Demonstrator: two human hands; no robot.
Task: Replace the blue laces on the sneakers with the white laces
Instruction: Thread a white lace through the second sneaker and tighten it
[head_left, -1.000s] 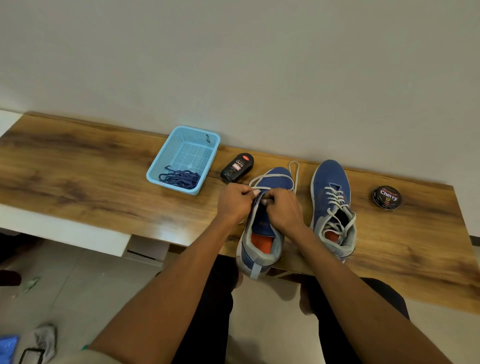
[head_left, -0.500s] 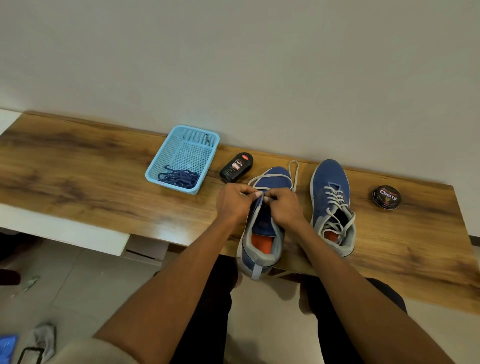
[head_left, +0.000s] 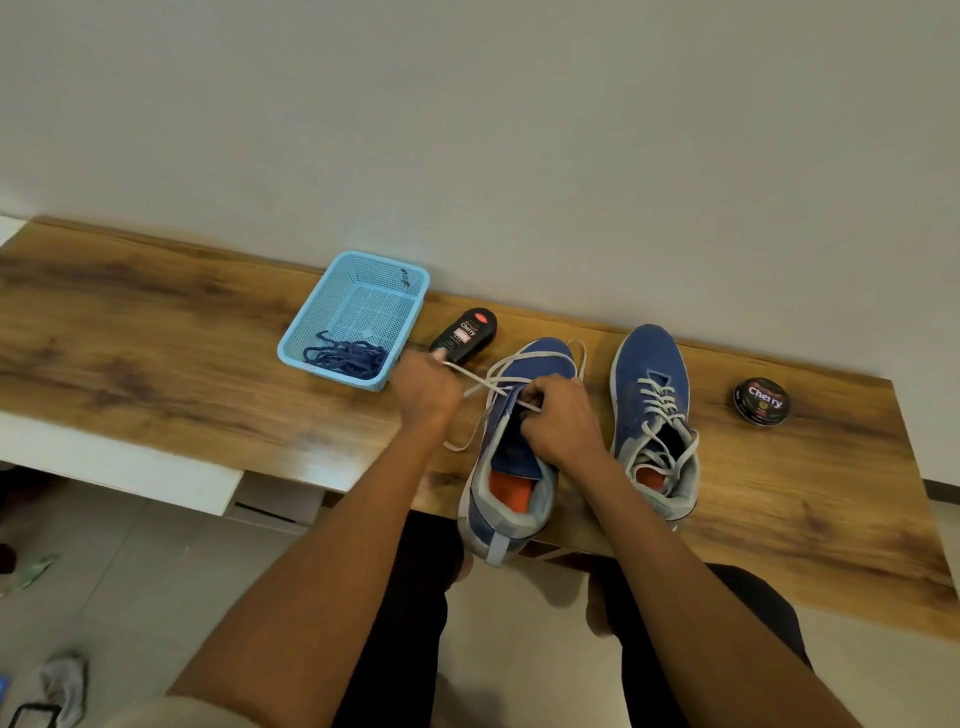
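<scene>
Head view: the left hand (head_left: 423, 387) has drawn away from the left sneaker (head_left: 511, 452) toward the basket (head_left: 358, 317), pinching the white lace (head_left: 470, 375) taut, where before both hands met at the eyelets. The right hand (head_left: 563, 423) grips the sneaker's blue tongue area; the half-laced sneaker overhangs the table (head_left: 156, 338) edge beside its laced mate (head_left: 652, 415).
</scene>
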